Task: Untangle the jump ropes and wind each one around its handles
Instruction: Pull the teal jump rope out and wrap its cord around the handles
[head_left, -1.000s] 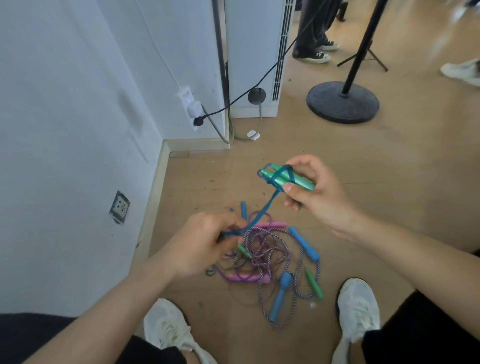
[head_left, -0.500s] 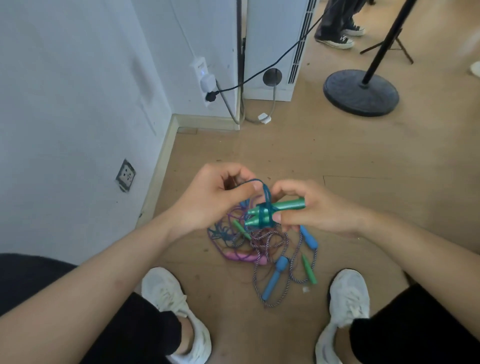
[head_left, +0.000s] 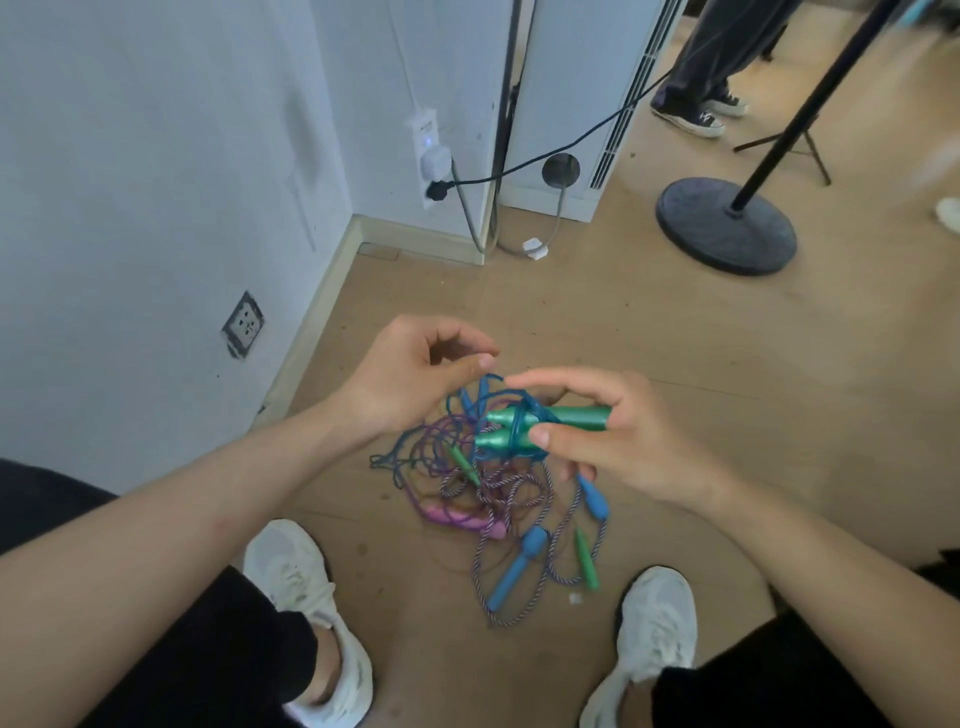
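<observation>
Green plastic first: the right hand (head_left: 623, 441) pinches the pair of green handles (head_left: 540, 428) side by side between thumb and fingers. A few turns of blue cord (head_left: 519, 415) cross them just ahead of the thumb. Left of that grip, the left hand (head_left: 415, 379) has thumb and forefinger curled close over the cord's loose run. From where I stand I cannot tell whether it actually has hold of it. If it doesn't, the turns could slacken and slide off the tapered tips, which stick out past the wrap.

Below the grip, the cord runs down into the tangle (head_left: 498, 493) on the wooden floor (head_left: 675, 338), mixed with striped and purple ropes, a blue handle (head_left: 514, 566) and a pink handle (head_left: 462, 519). A hard pull would likely tighten a knot there or drag the whole heap up.

Well beyond the hands, a black stand base (head_left: 724, 226) sits apart from it all.
</observation>
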